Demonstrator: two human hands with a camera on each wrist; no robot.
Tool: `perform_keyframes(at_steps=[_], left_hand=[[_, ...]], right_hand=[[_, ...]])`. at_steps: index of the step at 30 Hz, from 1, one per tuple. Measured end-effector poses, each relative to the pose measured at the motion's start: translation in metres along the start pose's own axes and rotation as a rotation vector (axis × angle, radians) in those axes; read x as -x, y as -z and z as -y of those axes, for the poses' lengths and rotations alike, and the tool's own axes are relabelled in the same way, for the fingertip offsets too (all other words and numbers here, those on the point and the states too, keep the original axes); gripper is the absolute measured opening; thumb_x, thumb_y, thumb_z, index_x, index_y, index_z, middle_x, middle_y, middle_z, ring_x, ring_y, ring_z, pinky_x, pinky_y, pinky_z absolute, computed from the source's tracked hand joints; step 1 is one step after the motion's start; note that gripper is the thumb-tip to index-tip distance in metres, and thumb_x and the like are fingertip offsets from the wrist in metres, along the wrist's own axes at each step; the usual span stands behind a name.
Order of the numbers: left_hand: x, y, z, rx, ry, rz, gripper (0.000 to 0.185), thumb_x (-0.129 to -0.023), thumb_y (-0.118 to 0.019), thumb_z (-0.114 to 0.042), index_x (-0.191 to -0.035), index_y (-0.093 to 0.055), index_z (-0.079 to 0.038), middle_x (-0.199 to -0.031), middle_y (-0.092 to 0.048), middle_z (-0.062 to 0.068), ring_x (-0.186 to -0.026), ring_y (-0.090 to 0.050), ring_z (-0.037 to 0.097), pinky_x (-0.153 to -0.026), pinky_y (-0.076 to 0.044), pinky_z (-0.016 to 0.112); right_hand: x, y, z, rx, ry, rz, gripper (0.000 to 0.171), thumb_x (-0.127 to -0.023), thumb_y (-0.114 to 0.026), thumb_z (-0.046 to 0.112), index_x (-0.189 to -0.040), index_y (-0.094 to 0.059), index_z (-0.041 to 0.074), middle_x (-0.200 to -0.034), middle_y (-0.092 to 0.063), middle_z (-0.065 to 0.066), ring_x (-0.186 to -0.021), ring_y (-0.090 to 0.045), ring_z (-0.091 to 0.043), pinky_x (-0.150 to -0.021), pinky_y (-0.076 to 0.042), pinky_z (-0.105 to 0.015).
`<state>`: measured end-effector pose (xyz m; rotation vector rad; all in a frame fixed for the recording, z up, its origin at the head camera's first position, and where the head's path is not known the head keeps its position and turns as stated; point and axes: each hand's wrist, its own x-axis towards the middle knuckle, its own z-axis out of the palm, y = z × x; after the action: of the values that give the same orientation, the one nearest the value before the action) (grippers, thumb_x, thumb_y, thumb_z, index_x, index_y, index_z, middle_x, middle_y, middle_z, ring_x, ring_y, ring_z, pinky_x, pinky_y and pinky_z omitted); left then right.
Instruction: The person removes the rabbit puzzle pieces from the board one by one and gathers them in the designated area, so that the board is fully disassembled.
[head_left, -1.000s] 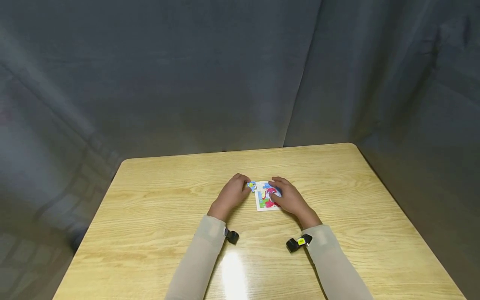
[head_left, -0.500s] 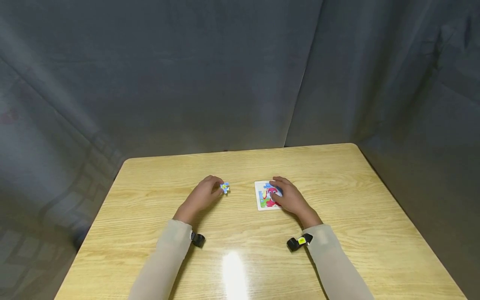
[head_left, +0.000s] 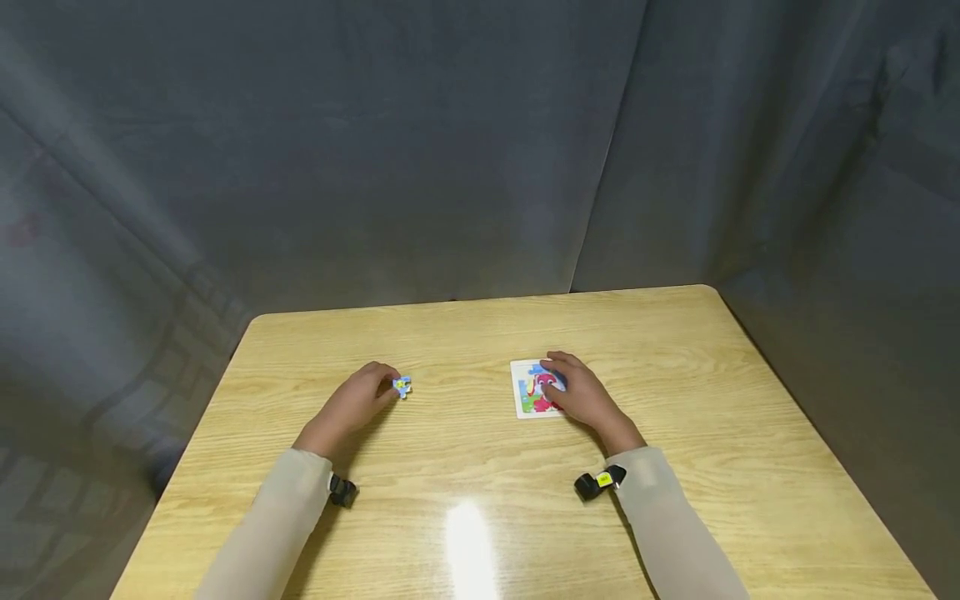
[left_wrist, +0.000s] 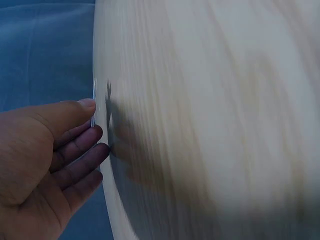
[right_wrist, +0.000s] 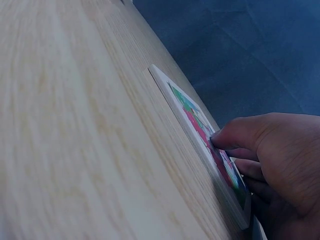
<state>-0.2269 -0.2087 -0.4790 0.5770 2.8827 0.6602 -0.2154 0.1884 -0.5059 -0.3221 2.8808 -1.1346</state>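
In the head view my left hand (head_left: pixel 360 396) pinches a blue jigsaw piece (head_left: pixel 402 387) with a yellow patch, over the left half of the table. The left wrist view shows the jigsaw piece (left_wrist: pixel 94 102) edge-on between thumb and fingers, a little off the tabletop. My right hand (head_left: pixel 585 396) holds a white-framed jigsaw puzzle (head_left: pixel 527 404) with a red cartoon figure lying flat on the table. Its thumb lies on the picture, and its fingers curl beside the puzzle's far side in the right wrist view. The hand hides the puzzle's right part.
The wooden table (head_left: pixel 465 450) has rounded far corners. Dark grey curtains (head_left: pixel 420 167) hang behind it and along both sides. A bright light reflection lies on the near tabletop. Each sleeve carries a black wrist camera (head_left: pixel 342 490).
My left hand has moved left, away from the puzzle, carrying the jigsaw piece with it. My right hand has stayed in place on the puzzle.
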Motion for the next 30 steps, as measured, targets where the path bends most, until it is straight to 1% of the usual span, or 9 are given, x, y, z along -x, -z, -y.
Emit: perform_keyframes(at_steps=[5, 10, 16, 20, 23, 27, 30], left_hand=[[0.004, 0.005, 0.013, -0.032, 0.001, -0.009, 0.030, -0.097, -0.063, -0.021, -0.122, -0.060, -0.004, -0.117, -0.058, 0.009, -0.107, -0.059, 0.026, -0.092, -0.050, 0.043], [0.005, 0.007, 0.020, -0.052, 0.003, -0.022, 0.030, -0.096, -0.064, -0.019, -0.121, -0.060, -0.003, -0.118, -0.058, 0.011, -0.109, -0.059, 0.029, -0.092, -0.049, 0.046], [0.004, 0.010, 0.024, -0.118, 0.010, -0.050, 0.028, -0.095, -0.066, -0.017, -0.119, -0.062, -0.002, -0.117, -0.060, 0.012, -0.107, -0.060, 0.030, -0.091, -0.050, 0.046], [0.004, 0.010, 0.027, -0.155, 0.022, -0.049, 0.028, -0.094, -0.067, -0.015, -0.118, -0.063, -0.003, -0.116, -0.060, 0.013, -0.106, -0.061, 0.030, -0.090, -0.051, 0.046], [0.004, 0.011, 0.028, -0.179, 0.018, -0.048, 0.028, -0.093, -0.068, -0.015, -0.118, -0.063, -0.003, -0.115, -0.060, 0.013, -0.104, -0.062, 0.030, -0.087, -0.052, 0.046], [0.003, 0.011, 0.028, -0.197, 0.010, -0.055, 0.028, -0.093, -0.068, -0.015, -0.117, -0.063, -0.004, -0.113, -0.061, 0.012, -0.101, -0.062, 0.029, -0.084, -0.053, 0.045], [0.003, 0.010, 0.028, -0.189, 0.014, -0.057, 0.028, -0.093, -0.069, -0.015, -0.117, -0.063, -0.004, -0.114, -0.060, 0.012, -0.102, -0.062, 0.030, -0.086, -0.053, 0.046]], right_hand=[[0.000, 0.000, -0.001, 0.012, 0.000, -0.001, 0.049, -0.091, -0.067, 0.018, -0.136, -0.055, 0.002, -0.149, -0.040, -0.015, -0.138, -0.035, -0.037, -0.111, -0.030, -0.053], [-0.002, 0.000, -0.002, 0.019, -0.001, 0.002, 0.049, -0.092, -0.067, 0.018, -0.136, -0.055, 0.002, -0.149, -0.040, -0.016, -0.138, -0.034, -0.038, -0.111, -0.030, -0.053], [-0.002, 0.000, -0.002, 0.002, 0.001, -0.004, 0.049, -0.092, -0.067, 0.018, -0.136, -0.056, 0.003, -0.149, -0.040, -0.015, -0.138, -0.035, -0.037, -0.111, -0.030, -0.052], [-0.001, -0.001, -0.002, 0.002, 0.010, -0.003, 0.048, -0.092, -0.068, 0.017, -0.136, -0.055, 0.003, -0.149, -0.041, -0.015, -0.138, -0.035, -0.036, -0.111, -0.031, -0.052], [-0.001, -0.001, -0.002, 0.005, 0.020, -0.009, 0.048, -0.091, -0.067, 0.017, -0.136, -0.056, 0.002, -0.148, -0.042, -0.015, -0.137, -0.037, -0.037, -0.110, -0.031, -0.052], [-0.001, 0.000, -0.001, 0.008, 0.022, -0.017, 0.047, -0.091, -0.067, 0.017, -0.135, -0.056, 0.002, -0.147, -0.042, -0.016, -0.136, -0.037, -0.037, -0.110, -0.031, -0.052], [-0.001, 0.000, -0.001, 0.009, 0.027, -0.019, 0.047, -0.091, -0.067, 0.017, -0.135, -0.056, 0.002, -0.147, -0.042, -0.016, -0.136, -0.037, -0.037, -0.110, -0.031, -0.052]])
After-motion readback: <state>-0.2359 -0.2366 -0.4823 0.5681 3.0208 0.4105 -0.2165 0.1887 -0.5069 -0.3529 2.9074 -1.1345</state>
